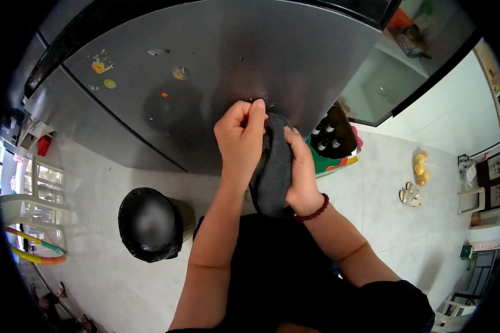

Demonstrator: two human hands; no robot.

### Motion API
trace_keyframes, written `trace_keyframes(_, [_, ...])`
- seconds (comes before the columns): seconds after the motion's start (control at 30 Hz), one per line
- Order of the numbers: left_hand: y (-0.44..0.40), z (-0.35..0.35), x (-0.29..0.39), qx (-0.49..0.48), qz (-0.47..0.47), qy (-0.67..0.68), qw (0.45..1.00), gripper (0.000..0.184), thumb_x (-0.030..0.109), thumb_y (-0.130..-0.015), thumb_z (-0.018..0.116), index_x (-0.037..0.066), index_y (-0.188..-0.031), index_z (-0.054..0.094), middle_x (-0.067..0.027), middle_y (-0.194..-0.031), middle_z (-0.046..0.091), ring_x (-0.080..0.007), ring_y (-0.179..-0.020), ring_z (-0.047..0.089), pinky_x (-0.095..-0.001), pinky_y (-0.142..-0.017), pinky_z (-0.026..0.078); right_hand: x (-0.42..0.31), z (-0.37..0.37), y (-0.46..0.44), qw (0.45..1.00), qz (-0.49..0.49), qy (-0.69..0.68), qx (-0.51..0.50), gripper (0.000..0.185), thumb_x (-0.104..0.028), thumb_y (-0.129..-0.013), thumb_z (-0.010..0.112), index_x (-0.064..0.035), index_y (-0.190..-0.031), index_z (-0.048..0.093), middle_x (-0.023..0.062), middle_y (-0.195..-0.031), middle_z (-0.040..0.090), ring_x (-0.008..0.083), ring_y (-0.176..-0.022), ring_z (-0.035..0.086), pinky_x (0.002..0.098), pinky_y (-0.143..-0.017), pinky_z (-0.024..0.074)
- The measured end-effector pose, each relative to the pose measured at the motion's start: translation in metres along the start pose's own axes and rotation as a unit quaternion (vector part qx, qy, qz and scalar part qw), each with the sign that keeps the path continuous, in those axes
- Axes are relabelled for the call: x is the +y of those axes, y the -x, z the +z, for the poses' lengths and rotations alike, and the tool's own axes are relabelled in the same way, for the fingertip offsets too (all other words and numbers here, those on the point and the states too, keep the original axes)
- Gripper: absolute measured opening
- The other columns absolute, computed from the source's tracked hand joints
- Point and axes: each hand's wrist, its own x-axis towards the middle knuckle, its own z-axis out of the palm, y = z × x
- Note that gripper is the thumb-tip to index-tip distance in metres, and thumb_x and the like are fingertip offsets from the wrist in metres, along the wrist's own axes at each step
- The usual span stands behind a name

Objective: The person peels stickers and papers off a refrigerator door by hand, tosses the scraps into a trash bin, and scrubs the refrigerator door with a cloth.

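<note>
My right hand [303, 172] has its fingers wrapped round the side of a dark grey fabric item [276, 172], long and rounded, whose exact kind I cannot make out. A dark red beaded bracelet [315, 210] circles that wrist. Beside the item's upper end, my left hand [240, 139] is closed in a pinch, thumb against curled fingers. Whatever lies between those fingertips is too small or hidden to name. Just beyond both hands stands a dark grey, shiny cabinet-like front [205, 33], marked with sticker scraps, including a yellow one [101, 66] and a green one [110, 84].
A bin lined with a black bag [150, 252] stands on the pale floor at lower left. Right of my hands is a box of bottles [334, 130]. Farther right lie yellow fruits [420, 166] and a pair of light sandals [410, 195]. White chairs [36, 191] stand at left.
</note>
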Motion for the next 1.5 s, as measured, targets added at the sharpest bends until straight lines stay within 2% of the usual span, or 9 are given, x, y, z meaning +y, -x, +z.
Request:
trace_keyframes(0.13, [0.020,-0.018,0.023,-0.078,0.237,-0.133,0.959,0.047,0.024,-0.085,0.061,0.008,-0.129,0.059,-0.0153,-0.122,0.046,-0.0293,-0.111,0.044,-0.0405,-0.097,0.035,-0.008,0.022,0.020,0.966,-0.216,0.095,-0.101,0.046,-0.012,-0.094,0.056,-0.0016,-0.134,0.037,0.0096,-0.124,0.053,0.0167,-0.112,0.053,0.0341,-0.098,0.0421])
trace_keyframes(0.23, [0.012,-0.022,0.031,-0.040,0.306,-0.134,0.942,0.050,0.022,-0.085,0.058,0.003,-0.132,0.055,-0.0209,-0.133,0.037,-0.0321,-0.113,0.043,-0.0410,-0.100,0.035,-0.013,0.038,0.013,0.862,-0.408,0.251,-0.167,0.062,-0.007,-0.089,0.061,0.0007,-0.143,0.032,0.0150,-0.131,0.050,0.0238,-0.118,0.050,0.0354,-0.101,0.0391])
trace_keyframes(0.33, [-0.008,-0.011,0.022,0.042,0.364,-0.186,0.912,0.042,0.016,-0.088,0.054,0.002,-0.128,0.056,-0.0212,-0.126,0.046,-0.0333,-0.105,0.049,-0.0413,-0.093,0.040,-0.043,0.048,-0.011,0.544,-0.652,0.516,-0.114,0.058,-0.005,-0.084,0.065,0.0012,-0.137,0.043,0.0179,-0.122,0.055,0.0297,-0.112,0.054,0.0367,-0.096,0.0420])
trace_keyframes(0.63, [0.050,-0.013,-0.085,0.015,0.138,-0.181,0.974,0.030,0.011,-0.087,0.057,0.000,-0.114,0.056,-0.0198,-0.100,0.057,-0.0373,-0.088,0.057,-0.0449,-0.077,0.046,0.002,-0.031,-0.027,0.597,-0.439,0.648,-0.176,0.036,-0.007,-0.079,0.063,0.0008,-0.114,0.059,0.0169,-0.090,0.058,0.0365,-0.081,0.058,0.0418,-0.073,0.0489])
trace_keyframes(0.83, [-0.029,-0.001,0.023,0.120,0.410,-0.231,0.874,0.027,0.015,-0.084,0.060,0.007,-0.109,0.060,-0.0078,-0.092,0.059,-0.0274,-0.082,0.056,-0.0378,-0.071,0.038,-0.055,0.057,-0.015,0.523,-0.652,0.546,-0.052,0.034,-0.002,-0.078,0.063,-0.0004,-0.112,0.060,0.0173,-0.090,0.057,0.0331,-0.078,0.057,0.0386,-0.067,0.0462])
trace_keyframes(1.13, [0.025,-0.020,-0.063,0.081,0.306,-0.328,0.890,0.015,0.017,-0.083,0.063,0.008,-0.095,0.062,-0.0047,-0.079,0.060,-0.0245,-0.074,0.055,-0.0382,-0.070,0.036,-0.013,-0.009,-0.021,0.559,-0.464,0.677,-0.119,0.028,-0.006,-0.079,0.067,0.0005,-0.105,0.062,0.0180,-0.093,0.064,0.0356,-0.083,0.063,0.0399,-0.074,0.0513])
trace_keyframes(1.37, [-0.060,0.003,0.050,0.190,0.502,-0.277,0.797,0.021,0.019,-0.080,0.065,0.015,-0.101,0.064,0.0001,-0.082,0.058,-0.0197,-0.079,0.053,-0.0356,-0.077,0.032,-0.075,0.082,-0.023,0.464,-0.706,0.535,-0.004,0.029,-0.005,-0.078,0.065,0.0005,-0.106,0.061,0.0161,-0.089,0.060,0.0351,-0.077,0.057,0.0397,-0.069,0.0471])
trace_keyframes(1.47, [-0.027,-0.017,-0.018,0.173,0.396,-0.302,0.850,0.013,0.014,-0.078,0.063,0.012,-0.091,0.061,-0.0025,-0.078,0.056,-0.0219,-0.076,0.052,-0.0371,-0.076,0.032,-0.033,0.058,-0.028,0.454,-0.542,0.706,-0.035,0.035,-0.019,-0.079,0.065,-0.0022,-0.109,0.062,0.0148,-0.104,0.062,0.0345,-0.100,0.057,0.0456,-0.088,0.0450])
trace_keyframes(1.5, [-0.009,-0.027,-0.053,0.164,0.352,-0.328,0.861,0.010,0.013,-0.078,0.062,0.011,-0.087,0.060,-0.0037,-0.077,0.056,-0.0229,-0.075,0.051,-0.0378,-0.075,0.032,-0.015,0.029,-0.034,0.364,-0.563,0.737,-0.081,0.033,-0.020,-0.079,0.064,-0.0042,-0.108,0.063,0.0145,-0.106,0.061,0.0345,-0.106,0.054,0.0481,-0.094,0.0411])
